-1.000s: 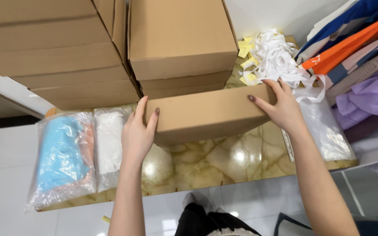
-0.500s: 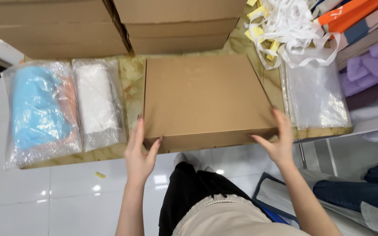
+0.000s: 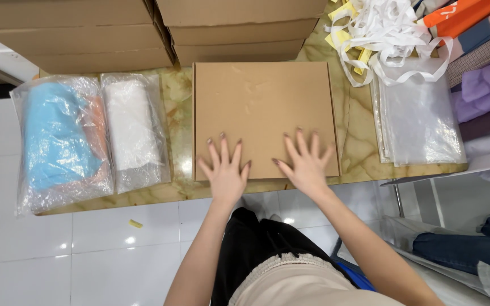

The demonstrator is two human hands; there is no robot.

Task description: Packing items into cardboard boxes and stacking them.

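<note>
A flat, square, brown cardboard box (image 3: 265, 116) is seen lying closed on the yellow-green marbled stone counter (image 3: 174, 107), its near edge close to the counter's front edge. The left hand (image 3: 225, 173) is laid palm down on the near left part of the lid, with the fingers (image 3: 222, 146) spread and extended; nothing is gripped. The right hand (image 3: 306, 164) is laid flat on the near right part of the lid in the same manner, fingers splayed and holding nothing.

Just left of the box, a clear plastic bag of white cloth (image 3: 133, 130) is noted, and beside that a clear plastic bag of blue and orange cloth (image 3: 58, 139). Behind the box, stacked brown cardboard cartons (image 3: 160, 28) are observed. To the right, a pile of clear plastic bags (image 3: 418, 116) is recorded, with a tangle of white and yellow strips (image 3: 375, 28) behind it. Folded coloured fabrics (image 3: 483, 62) are seen at the far right.
</note>
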